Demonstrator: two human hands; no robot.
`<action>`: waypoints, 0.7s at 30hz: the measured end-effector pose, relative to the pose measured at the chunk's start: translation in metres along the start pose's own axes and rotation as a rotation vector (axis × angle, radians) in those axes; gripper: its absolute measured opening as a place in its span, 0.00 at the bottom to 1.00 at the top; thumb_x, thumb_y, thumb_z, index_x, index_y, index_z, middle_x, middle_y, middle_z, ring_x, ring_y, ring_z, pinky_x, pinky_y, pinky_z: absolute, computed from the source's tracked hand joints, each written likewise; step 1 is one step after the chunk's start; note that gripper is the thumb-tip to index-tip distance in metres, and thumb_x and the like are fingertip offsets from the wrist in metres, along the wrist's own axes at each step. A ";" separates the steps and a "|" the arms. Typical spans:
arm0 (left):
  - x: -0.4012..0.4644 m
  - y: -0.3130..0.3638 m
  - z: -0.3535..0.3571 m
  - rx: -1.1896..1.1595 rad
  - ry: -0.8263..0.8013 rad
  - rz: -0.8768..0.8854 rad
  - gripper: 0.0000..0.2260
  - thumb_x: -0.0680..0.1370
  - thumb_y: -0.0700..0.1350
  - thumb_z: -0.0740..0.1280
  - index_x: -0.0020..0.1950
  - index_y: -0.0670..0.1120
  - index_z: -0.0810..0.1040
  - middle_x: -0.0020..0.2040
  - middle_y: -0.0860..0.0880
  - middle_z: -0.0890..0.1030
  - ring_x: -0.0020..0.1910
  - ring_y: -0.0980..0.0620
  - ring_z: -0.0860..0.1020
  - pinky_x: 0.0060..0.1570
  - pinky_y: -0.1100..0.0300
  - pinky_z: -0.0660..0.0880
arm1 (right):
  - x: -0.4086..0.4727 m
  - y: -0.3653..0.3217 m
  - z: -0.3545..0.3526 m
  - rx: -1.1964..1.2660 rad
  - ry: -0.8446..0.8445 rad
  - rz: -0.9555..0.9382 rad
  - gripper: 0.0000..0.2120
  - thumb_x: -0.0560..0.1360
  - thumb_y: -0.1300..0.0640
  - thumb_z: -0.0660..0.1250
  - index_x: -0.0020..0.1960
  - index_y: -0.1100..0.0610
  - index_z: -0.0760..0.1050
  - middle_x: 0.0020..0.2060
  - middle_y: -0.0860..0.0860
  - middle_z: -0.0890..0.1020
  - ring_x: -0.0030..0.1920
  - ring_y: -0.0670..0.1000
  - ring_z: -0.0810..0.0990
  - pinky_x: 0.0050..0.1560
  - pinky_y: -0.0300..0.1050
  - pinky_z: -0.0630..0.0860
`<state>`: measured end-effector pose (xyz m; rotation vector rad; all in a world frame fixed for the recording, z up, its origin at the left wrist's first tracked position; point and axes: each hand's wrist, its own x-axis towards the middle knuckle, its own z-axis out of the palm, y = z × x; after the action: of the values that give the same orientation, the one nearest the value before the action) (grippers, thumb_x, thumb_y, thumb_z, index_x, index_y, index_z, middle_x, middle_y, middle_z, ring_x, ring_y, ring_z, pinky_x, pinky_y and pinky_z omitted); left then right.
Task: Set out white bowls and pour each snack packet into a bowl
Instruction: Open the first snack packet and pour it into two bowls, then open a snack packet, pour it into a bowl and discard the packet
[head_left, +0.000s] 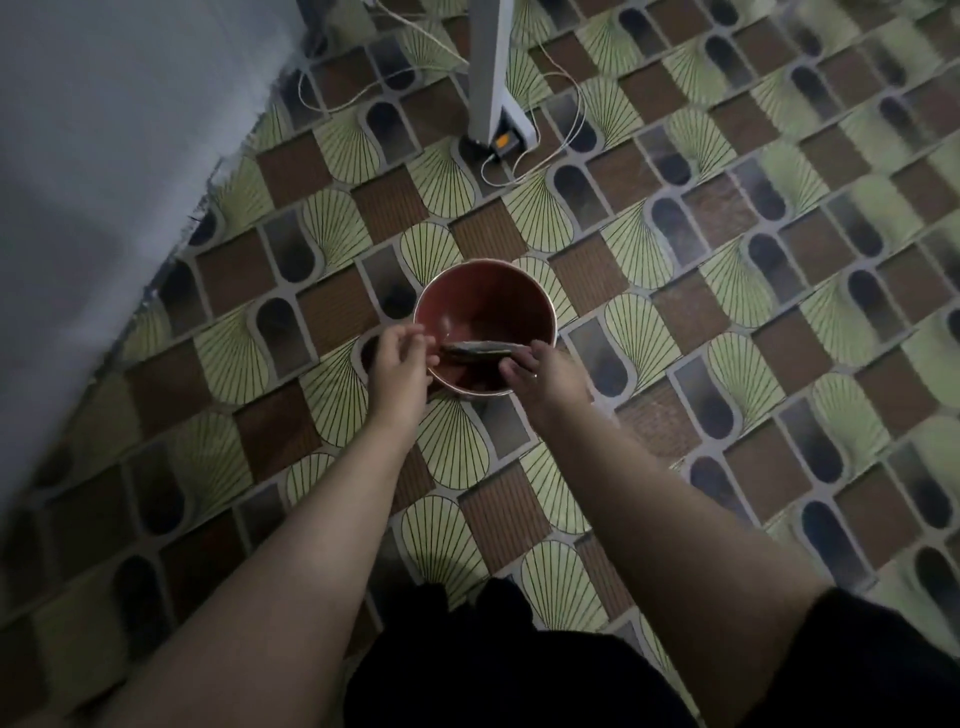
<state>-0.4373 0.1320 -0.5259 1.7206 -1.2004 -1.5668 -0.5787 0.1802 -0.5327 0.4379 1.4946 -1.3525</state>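
A round container (483, 299), red inside with a pale rim, stands on the patterned floor below me. Over its near edge hangs a flat, dark, crumpled snack packet (478, 351), lying level. My right hand (540, 375) pinches the packet's right end with its fingertips. My left hand (399, 364) is beside the packet's left end with its fingers loosely curled; whether it touches the packet is unclear in the dim light. No white bowl is in view.
A white upright post (488, 67) on a base with an orange part (503, 141) stands behind the container, with thin pale cables (566, 140) looped around it. A grey wall (104, 156) runs along the left. The floor (727, 312) has a brown and green pattern.
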 end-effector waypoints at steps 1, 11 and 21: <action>-0.013 0.014 -0.004 -0.017 0.010 0.013 0.08 0.83 0.46 0.58 0.59 0.50 0.74 0.54 0.52 0.80 0.52 0.53 0.80 0.49 0.59 0.77 | -0.023 -0.005 0.004 0.039 -0.012 -0.009 0.14 0.81 0.64 0.59 0.66 0.64 0.71 0.57 0.62 0.79 0.50 0.58 0.83 0.44 0.45 0.82; -0.215 0.254 -0.092 -0.252 0.030 0.379 0.08 0.83 0.40 0.58 0.51 0.49 0.75 0.47 0.48 0.80 0.44 0.50 0.78 0.46 0.56 0.76 | -0.353 -0.130 0.056 -0.247 -0.353 -0.553 0.09 0.79 0.62 0.61 0.48 0.55 0.79 0.37 0.48 0.82 0.36 0.47 0.77 0.37 0.41 0.74; -0.388 0.403 -0.284 -0.286 0.457 0.784 0.10 0.83 0.40 0.58 0.51 0.54 0.75 0.44 0.56 0.80 0.43 0.53 0.78 0.45 0.59 0.75 | -0.612 -0.136 0.151 -0.572 -0.995 -0.972 0.09 0.79 0.62 0.61 0.46 0.54 0.79 0.37 0.49 0.82 0.34 0.46 0.76 0.35 0.43 0.75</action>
<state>-0.2460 0.2231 0.0646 1.1178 -1.1366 -0.7716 -0.3741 0.2205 0.0773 -1.3047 1.1067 -1.3781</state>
